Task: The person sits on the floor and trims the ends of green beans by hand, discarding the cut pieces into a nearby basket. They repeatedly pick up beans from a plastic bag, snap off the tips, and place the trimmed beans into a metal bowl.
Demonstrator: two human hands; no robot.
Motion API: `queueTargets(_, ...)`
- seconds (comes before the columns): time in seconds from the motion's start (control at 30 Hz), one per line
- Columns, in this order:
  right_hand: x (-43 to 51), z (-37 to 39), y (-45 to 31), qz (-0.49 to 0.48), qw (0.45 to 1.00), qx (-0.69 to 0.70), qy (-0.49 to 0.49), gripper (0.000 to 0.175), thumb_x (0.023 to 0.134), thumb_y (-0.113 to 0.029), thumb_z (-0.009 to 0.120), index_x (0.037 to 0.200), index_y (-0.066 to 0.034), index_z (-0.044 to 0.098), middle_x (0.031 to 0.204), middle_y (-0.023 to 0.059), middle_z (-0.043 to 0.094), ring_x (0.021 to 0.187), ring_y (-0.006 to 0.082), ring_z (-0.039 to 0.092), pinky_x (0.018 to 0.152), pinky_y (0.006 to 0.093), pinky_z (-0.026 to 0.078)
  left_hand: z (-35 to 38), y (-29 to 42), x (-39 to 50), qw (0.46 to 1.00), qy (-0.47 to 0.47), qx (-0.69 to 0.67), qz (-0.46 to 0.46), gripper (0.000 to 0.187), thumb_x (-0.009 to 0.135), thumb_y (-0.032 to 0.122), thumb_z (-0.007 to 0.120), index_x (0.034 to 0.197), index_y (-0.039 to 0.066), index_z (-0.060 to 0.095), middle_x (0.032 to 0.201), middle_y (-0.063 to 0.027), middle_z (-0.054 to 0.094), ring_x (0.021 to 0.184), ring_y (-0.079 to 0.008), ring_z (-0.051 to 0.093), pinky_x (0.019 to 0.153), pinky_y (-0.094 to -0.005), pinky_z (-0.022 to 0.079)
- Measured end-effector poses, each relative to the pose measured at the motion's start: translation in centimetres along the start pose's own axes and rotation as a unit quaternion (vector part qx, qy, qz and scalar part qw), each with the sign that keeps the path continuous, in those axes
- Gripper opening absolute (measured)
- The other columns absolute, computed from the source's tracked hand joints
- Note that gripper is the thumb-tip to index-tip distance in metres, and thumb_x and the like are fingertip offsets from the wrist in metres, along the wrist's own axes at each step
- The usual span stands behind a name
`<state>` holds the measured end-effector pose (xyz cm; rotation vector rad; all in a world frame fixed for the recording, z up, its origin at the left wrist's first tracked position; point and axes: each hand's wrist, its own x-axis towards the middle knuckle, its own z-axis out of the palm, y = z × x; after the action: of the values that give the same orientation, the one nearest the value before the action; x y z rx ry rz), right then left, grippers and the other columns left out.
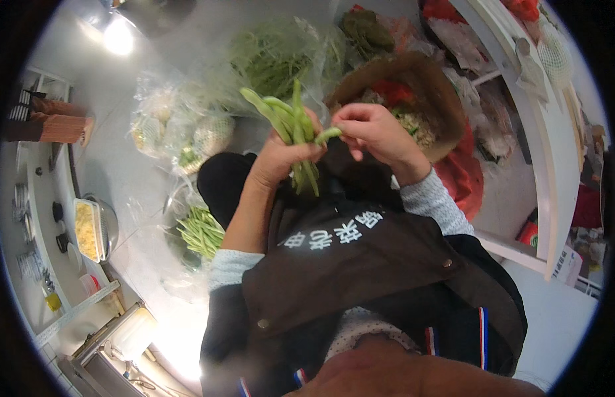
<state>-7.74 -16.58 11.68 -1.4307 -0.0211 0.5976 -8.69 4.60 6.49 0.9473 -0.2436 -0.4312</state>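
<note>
My left hand (290, 154) is closed around a bunch of green bean pods (298, 119), which stick out above and below the fist. Thumb and forefinger of my right hand (369, 131) pinch the end of one short pod (329, 135), whose other end meets my left thumb. Beyond the hands, a clear plastic bag holds a heap of long thin green beans (272, 54). Left of my knee, cut or trimmed green beans (203, 231) lie in a plastic-lined container. An open cardboard box (449, 99) with vegetable scraps (416, 126) stands beyond my right hand.
Bagged vegetables in netting (213, 134) lie on the floor at left. A red sack (469, 183) lies by the box, near a white shelf frame (541, 198). Far left are a tray of yellow food (86, 231), more shelves (39, 198) and another person's legs (61, 121).
</note>
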Motion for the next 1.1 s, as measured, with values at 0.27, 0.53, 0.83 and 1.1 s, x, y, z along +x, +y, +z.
queueTargets(0.27, 2.8, -6.5, 4.8, -0.071, 0.955, -0.108, 0.265, 0.018, 0.09, -0.02, 0.061, 0.088, -0.0026, 0.066, 0.072, 0.0018, 0.058, 0.062, 0.0102, 0.055, 0.055, 0.0264, 0.047, -0.9, 0.1, -0.5, 0.968, -0.008, -0.235, 0.083, 0.037, 0.074, 0.014, 0.068, 0.106, 0.005, 0.052, 0.089, -0.0043, 0.049, 0.073, -0.0155, 0.048, 0.07, -0.0296, 0.037)
queueTargets(0.53, 2.7, -18.1, 12.5, 0.103, 0.797, -0.444, 0.397, 0.05, 0.09, -0.049, 0.062, 0.091, -0.0005, 0.072, 0.093, 0.019, 0.072, 0.089, 0.0314, 0.069, 0.081, 0.0408, 0.051, -5.9, 0.5, -2.1, 0.921, 0.09, -0.341, 0.164, 0.058, 0.074, 0.009, 0.063, 0.128, -0.006, 0.045, 0.104, -0.0126, 0.047, 0.091, -0.0246, 0.047, 0.093, -0.0389, 0.04)
queueTargets(0.83, 3.7, -14.0, 11.3, -0.037, 0.806, -0.455, 0.377, 0.037, 0.093, -0.038, 0.064, 0.099, -0.0018, 0.072, 0.094, 0.0176, 0.072, 0.088, 0.028, 0.069, 0.08, 0.037, 0.051, -11.1, 2.4, -8.7, 0.886, 0.176, -0.348, 0.252, 0.054, 0.085, 0.012, 0.058, 0.133, -0.006, 0.043, 0.11, -0.0169, 0.054, 0.099, -0.0294, 0.054, 0.094, -0.0413, 0.047)
queueTargets(1.1, 4.9, -9.7, 9.9, -0.094, 0.803, -0.476, 0.346, 0.032, 0.094, -0.033, 0.064, 0.099, -0.003, 0.071, 0.096, 0.0135, 0.073, 0.088, 0.0234, 0.067, 0.081, 0.035, 0.051, -19.1, 1.3, -28.0, 0.82, 0.519, -0.161, 0.182, 0.035, 0.093, 0.005, 0.059, 0.125, -0.004, 0.05, 0.096, -0.0122, 0.057, 0.084, -0.0221, 0.055, 0.077, -0.0332, 0.048)
